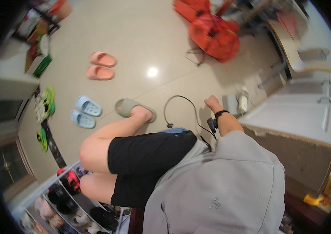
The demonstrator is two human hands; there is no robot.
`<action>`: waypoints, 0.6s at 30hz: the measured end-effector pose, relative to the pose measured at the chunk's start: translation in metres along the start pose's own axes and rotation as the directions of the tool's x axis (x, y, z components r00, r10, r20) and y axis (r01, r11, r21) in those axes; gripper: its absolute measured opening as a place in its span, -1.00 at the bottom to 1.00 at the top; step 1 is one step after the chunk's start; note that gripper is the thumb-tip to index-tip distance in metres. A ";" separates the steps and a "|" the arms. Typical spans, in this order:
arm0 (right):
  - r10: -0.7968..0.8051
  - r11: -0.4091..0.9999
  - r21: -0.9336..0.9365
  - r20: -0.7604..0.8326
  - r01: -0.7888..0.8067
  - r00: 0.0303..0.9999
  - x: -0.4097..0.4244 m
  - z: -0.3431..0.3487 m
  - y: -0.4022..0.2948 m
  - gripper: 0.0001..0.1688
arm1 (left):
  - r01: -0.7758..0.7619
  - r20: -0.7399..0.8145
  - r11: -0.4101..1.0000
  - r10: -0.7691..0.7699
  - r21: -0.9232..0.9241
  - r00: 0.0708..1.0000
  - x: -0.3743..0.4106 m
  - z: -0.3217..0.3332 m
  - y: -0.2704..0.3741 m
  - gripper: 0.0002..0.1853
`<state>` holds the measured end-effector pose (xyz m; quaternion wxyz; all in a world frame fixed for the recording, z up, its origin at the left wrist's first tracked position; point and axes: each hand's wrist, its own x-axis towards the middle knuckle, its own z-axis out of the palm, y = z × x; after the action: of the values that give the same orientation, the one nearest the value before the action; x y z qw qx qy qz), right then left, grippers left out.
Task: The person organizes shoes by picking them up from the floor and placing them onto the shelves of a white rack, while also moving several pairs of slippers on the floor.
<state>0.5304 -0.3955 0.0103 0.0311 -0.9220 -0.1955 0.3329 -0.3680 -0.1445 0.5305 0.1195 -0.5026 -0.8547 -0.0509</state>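
My right hand (212, 102) hangs over the tiled floor with its fingers curled and nothing visible in it. A black strap (221, 113) with a small dark device circles that wrist, and a thin black cable (180, 96) loops over the floor nearby. Just beyond the hand are a grey box-like thing (229, 104) and a white power strip (242, 101). What looks like my left hand (39, 227) shows at the lower left rim, beside the shoes in a shoe rack (46, 181). Its fingers are mostly cut off, so its grip is unclear.
Pink slippers (101, 73), light blue clogs (87, 106) and green shoes (49, 98) lie on the floor. My foot wears a grey-green slide (124, 107). Red bags (212, 35) sit at the top. A white-doored cabinet (297, 108) stands on the right.
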 end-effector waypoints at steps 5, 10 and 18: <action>0.410 0.909 0.243 -0.368 -0.339 0.835 -0.020 0.007 0.035 -0.45 | -0.459 0.279 0.871 0.491 -0.174 0.825 -0.006 0.071 0.184 -0.45; 0.661 0.749 0.370 -0.366 -0.550 0.655 -0.025 -0.003 0.100 -0.34 | -0.623 0.386 0.747 0.659 -0.232 0.646 -0.061 0.109 0.344 -0.47; 0.809 0.153 0.905 0.116 -0.397 0.576 0.035 0.027 0.178 0.30 | -0.739 0.442 0.643 0.733 -0.201 0.517 -0.119 0.142 0.436 -0.49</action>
<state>0.5988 -0.5478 -0.0649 0.3898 -0.8071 0.4112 0.1661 0.0459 -0.0023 0.3486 -0.0858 -0.8108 -0.5624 0.1374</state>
